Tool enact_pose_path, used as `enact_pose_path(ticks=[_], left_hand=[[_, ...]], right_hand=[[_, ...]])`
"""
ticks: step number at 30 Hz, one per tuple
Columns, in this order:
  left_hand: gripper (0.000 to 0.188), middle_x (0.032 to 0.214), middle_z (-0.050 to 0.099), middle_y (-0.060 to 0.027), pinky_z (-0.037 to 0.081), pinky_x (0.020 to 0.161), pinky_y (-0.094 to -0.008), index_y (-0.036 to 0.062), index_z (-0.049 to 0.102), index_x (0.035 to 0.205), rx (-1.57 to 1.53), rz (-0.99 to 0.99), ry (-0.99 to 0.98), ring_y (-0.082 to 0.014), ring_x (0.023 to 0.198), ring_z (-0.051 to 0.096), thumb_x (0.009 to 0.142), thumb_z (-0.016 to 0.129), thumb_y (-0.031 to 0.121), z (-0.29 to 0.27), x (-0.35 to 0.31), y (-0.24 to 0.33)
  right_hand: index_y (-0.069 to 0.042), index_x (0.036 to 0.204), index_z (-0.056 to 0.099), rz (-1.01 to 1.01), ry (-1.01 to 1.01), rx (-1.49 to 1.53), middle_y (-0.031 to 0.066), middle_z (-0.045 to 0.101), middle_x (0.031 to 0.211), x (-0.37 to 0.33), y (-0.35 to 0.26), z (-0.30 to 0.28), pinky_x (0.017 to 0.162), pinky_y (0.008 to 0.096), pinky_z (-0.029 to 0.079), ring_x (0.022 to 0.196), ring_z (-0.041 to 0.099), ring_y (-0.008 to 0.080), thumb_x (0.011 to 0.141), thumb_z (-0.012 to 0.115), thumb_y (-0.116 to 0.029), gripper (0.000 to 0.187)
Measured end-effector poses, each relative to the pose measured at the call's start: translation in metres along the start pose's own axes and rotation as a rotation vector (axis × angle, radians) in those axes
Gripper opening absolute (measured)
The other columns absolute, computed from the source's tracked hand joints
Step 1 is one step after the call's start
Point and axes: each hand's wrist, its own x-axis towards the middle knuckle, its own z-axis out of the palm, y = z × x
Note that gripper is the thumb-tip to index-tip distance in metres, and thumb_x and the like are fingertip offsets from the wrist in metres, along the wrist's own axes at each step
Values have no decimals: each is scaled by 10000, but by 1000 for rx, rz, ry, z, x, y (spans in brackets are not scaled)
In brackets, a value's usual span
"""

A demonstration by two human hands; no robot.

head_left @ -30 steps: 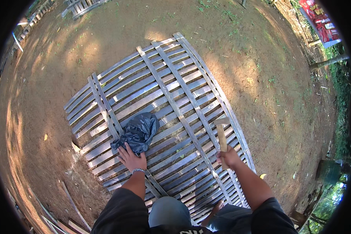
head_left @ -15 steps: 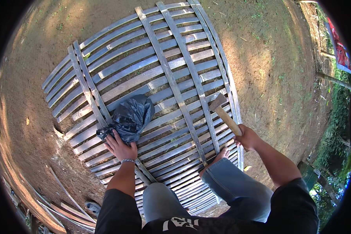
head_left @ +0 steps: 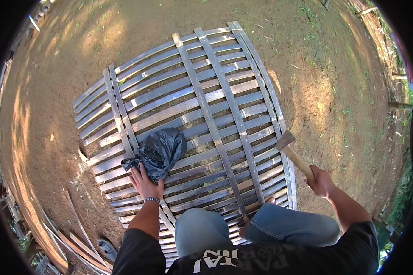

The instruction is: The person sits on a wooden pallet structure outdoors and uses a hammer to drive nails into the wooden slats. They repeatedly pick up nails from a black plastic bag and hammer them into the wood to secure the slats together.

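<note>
My left hand (head_left: 147, 184) rests with fingers spread on the near edge of a crumpled black plastic bag (head_left: 163, 149). The bag lies on a large panel of wooden slats (head_left: 195, 117), and whatever it contains is hidden. To the right, my right hand (head_left: 320, 182) is wrapped round the pale wooden handle of a hammer (head_left: 298, 158). Its dark, rusty-looking head points away from me, over the panel's right border. Several long crosswise strips (head_left: 241, 123) run over the slats, with small fastener dots along them.
My bent knees (head_left: 202, 231) are over the panel's near part. Bare brown earth (head_left: 316, 96) surrounds it. At the lower left lie loose curved strips (head_left: 85, 250) and a dark sandal (head_left: 107, 249). Poles and greenery (head_left: 401, 190) line the right side.
The hammer and my right hand have moved right, from above the slats to the panel's right border. My left hand stays at the bag. The whole view has shifted.
</note>
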Motion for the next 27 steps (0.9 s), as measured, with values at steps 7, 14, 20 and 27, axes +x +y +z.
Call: enact_pose_path(ticks=[7,14,20,27], left_hand=[[1089,1699,173,-283,24,1249,-630,86,257,1646,-85,179,148,-448,1583,138,806,773,549,-22,-1,1],[217,1060,734,-216,524,887,-444,-3,716,1067,-272,238,252,-387,1007,698,972,618,165,-50,59,47],[212,956,739,-275,565,827,-502,-15,727,900,-494,40,-157,-427,924,729,949,594,143,-55,65,112],[315,1181,723,-280,564,986,-451,-58,761,1021,160,-39,-190,-397,1130,708,921,604,196,-43,80,104]], right_hand=[[14,1261,575,-145,251,629,113,670,913,11,49,108,711,341,530,781,647,160,937,689,-24,345],[5,1265,583,-189,242,709,107,685,935,0,62,142,734,342,536,781,669,163,953,689,-70,338],[-13,1270,604,-139,130,698,162,706,964,-31,49,144,818,399,534,878,689,256,926,728,-143,388],[-21,1258,618,-190,202,546,185,701,992,-53,45,150,836,409,535,910,690,304,901,762,-186,418]])
